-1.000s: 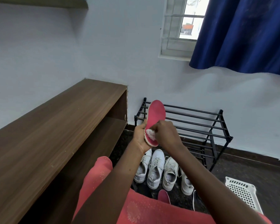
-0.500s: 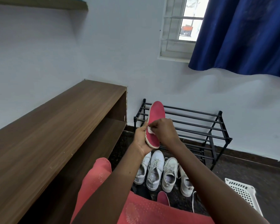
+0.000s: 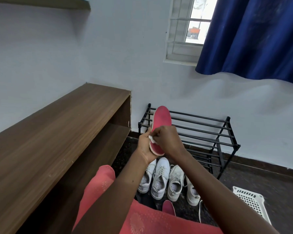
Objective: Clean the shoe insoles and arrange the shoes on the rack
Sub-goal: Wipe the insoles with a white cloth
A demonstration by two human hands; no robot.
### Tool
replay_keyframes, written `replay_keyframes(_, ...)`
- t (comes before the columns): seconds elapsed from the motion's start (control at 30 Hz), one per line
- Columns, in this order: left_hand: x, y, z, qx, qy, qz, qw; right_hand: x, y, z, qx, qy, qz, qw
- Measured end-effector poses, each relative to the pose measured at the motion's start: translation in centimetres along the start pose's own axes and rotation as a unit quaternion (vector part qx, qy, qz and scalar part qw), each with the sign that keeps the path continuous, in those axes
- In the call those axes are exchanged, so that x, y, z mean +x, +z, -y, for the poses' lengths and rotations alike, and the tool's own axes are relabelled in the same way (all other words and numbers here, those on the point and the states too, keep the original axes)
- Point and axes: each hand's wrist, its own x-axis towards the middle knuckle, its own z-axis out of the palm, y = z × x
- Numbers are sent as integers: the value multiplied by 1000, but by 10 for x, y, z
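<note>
A pink insole (image 3: 161,119) stands upright in front of me, its heel cupped in my left hand (image 3: 145,146). My right hand (image 3: 167,141) pinches a small white cloth (image 3: 152,139) and presses it on the insole's left edge near the middle. Several white sneakers (image 3: 161,178) lie side by side on the dark floor below my hands. A second pink insole (image 3: 168,207) pokes out near my lap. The black metal shoe rack (image 3: 210,132) stands behind, against the wall, with nothing on its bars.
A long brown wooden shelf unit (image 3: 57,132) runs along the left wall. A white plastic basket (image 3: 250,201) lies on the floor at the right. A blue curtain (image 3: 252,36) hangs by the window above the rack.
My right hand with the cloth has moved up and then to the insole's left edge. The insole stays held upright by my left hand.
</note>
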Motion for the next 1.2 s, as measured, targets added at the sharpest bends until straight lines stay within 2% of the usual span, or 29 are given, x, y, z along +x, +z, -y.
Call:
replay_keyframes(0.17, -2, 1, -3, -15, 8, -4, 1000, 6, 3, -1, 24, -47, -40, 998)
replay_keyframes(0.37, -7, -10, -19, -16, 25, -17, 999, -18, 3, -4, 67, -164, 43, 983)
replay_keyframes(0.53, -4, -6, -9, -17, 8, 0, 1000, -13, -1, -9, -9, -202, 7, 979)
replay_keyframes(0.67, -4, 3, 0, -5, 9, 16, 1000, 4, 0, -19, -47, -157, -57, 985)
replay_keyframes(0.73, -3, 6, -2, 4, 12, 14, 1000, 6, 0, -19, -41, -119, -61, 990)
replay_keyframes(0.87, -5, 2, -14, 9, 33, -16, 999, -11, 3, -7, -3, -135, -24, 991)
replay_keyframes(0.97, -4, -3, -17, -11, 43, -22, 999, -30, 5, -4, 33, -163, -30, 986)
replay_keyframes(1.1, -5, -2, -11, -31, 37, -13, 999, -30, 11, -5, 16, -141, -55, 988)
replay_keyframes(1.2, -8, 6, -3, -19, 4, 7, 1000, -13, 13, -8, -32, -145, -71, 986)
